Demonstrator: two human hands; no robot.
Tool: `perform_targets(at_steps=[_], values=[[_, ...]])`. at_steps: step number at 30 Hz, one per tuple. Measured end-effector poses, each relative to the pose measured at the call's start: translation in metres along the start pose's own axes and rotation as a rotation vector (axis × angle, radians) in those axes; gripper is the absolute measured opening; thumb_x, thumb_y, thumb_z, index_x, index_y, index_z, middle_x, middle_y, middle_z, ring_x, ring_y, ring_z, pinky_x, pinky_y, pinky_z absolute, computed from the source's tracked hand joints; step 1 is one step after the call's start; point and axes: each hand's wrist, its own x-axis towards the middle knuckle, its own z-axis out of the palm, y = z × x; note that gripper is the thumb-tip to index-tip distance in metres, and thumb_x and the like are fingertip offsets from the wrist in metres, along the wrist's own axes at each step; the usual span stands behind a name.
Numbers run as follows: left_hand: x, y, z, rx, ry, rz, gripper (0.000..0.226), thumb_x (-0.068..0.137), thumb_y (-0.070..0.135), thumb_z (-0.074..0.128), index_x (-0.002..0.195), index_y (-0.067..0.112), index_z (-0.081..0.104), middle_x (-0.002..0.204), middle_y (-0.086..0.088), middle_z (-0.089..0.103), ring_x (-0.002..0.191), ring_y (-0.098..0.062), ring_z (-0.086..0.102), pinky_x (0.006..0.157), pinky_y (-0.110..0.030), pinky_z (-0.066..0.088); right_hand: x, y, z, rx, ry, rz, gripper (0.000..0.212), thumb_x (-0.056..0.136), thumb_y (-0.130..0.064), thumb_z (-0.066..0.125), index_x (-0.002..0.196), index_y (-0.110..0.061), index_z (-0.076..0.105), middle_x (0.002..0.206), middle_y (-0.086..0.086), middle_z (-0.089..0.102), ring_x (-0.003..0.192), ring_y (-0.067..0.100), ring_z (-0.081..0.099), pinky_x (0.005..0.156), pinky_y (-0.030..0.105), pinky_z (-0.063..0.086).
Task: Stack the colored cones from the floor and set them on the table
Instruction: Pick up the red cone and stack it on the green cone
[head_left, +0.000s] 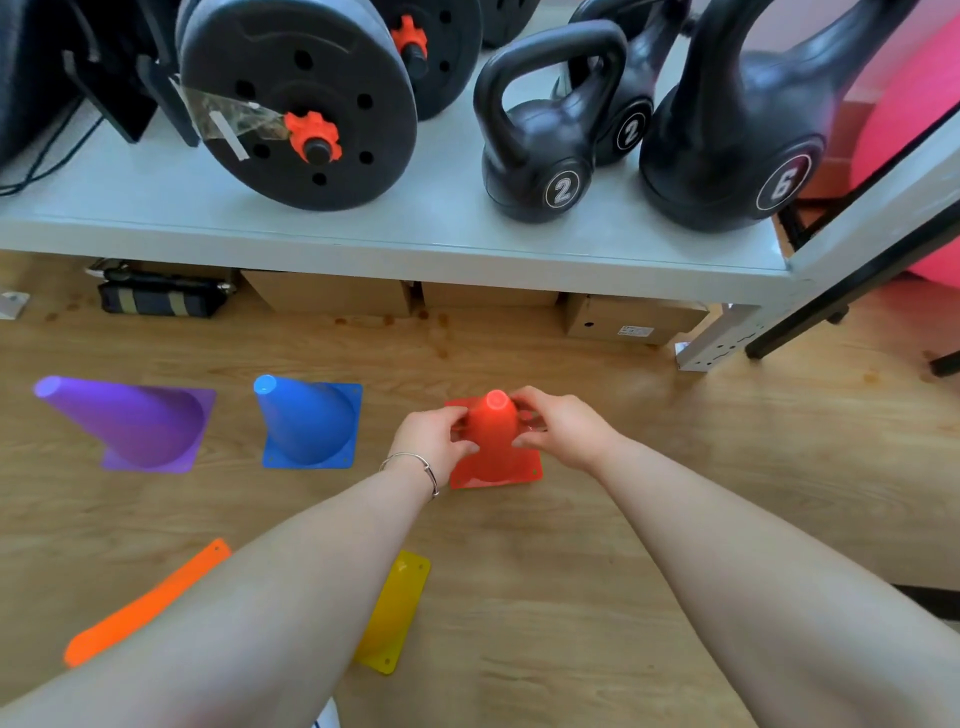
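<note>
A red cone (493, 436) stands on the wooden floor at the centre. My left hand (434, 439) grips its left side and my right hand (558, 423) grips its right side, fingers wrapped around the body. To the left stand a blue cone (306, 423) and a purple cone (130, 423), both upright and untouched. Nearer to me, an orange cone (145, 605) and a yellow cone (392, 613) are partly hidden behind my left forearm. The grey table (363, 223) runs along the back.
The table holds black weight plates (296, 104) and three kettlebells (540, 150). Cardboard boxes (634, 319) and a dark bag (156, 299) lie under it. A table leg (722, 343) and a black frame stand at the right, with a pink ball (909, 119) beyond.
</note>
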Motion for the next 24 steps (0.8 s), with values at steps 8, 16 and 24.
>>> perform_targets(at_steps=[8, 16, 24], values=[[-0.002, 0.001, 0.009, 0.014, 0.024, -0.017, 0.050, 0.074, 0.024, 0.076, 0.122, 0.023, 0.064, 0.108, 0.001, 0.074, 0.100, -0.015, 0.069, 0.094, -0.034, 0.053, 0.003, 0.006, 0.000, 0.017, -0.008, 0.000, 0.062, 0.080, -0.020, 0.077, 0.136, -0.024, 0.050, 0.127, 0.009, 0.066, 0.119, 0.023, 0.062, 0.102, 0.040, 0.049], [0.002, 0.001, 0.011, 0.059, 0.030, 0.004, 0.043, 0.075, 0.025, 0.075, 0.117, 0.022, 0.065, 0.105, 0.000, 0.074, 0.097, -0.018, 0.070, 0.091, -0.035, 0.054, 0.005, 0.011, 0.004, 0.049, -0.001, -0.004, 0.061, 0.081, -0.017, 0.076, 0.136, -0.024, 0.050, 0.129, 0.006, 0.066, 0.120, 0.019, 0.061, 0.103, 0.038, 0.049], [0.006, -0.003, 0.012, 0.017, 0.022, -0.034, 0.053, 0.074, 0.024, 0.077, 0.125, 0.021, 0.062, 0.112, -0.001, 0.073, 0.102, -0.015, 0.069, 0.095, -0.031, 0.052, 0.008, 0.013, 0.006, 0.117, -0.019, 0.027, 0.065, 0.079, -0.016, 0.078, 0.137, -0.028, 0.050, 0.128, 0.004, 0.065, 0.118, 0.016, 0.062, 0.102, 0.033, 0.050]])
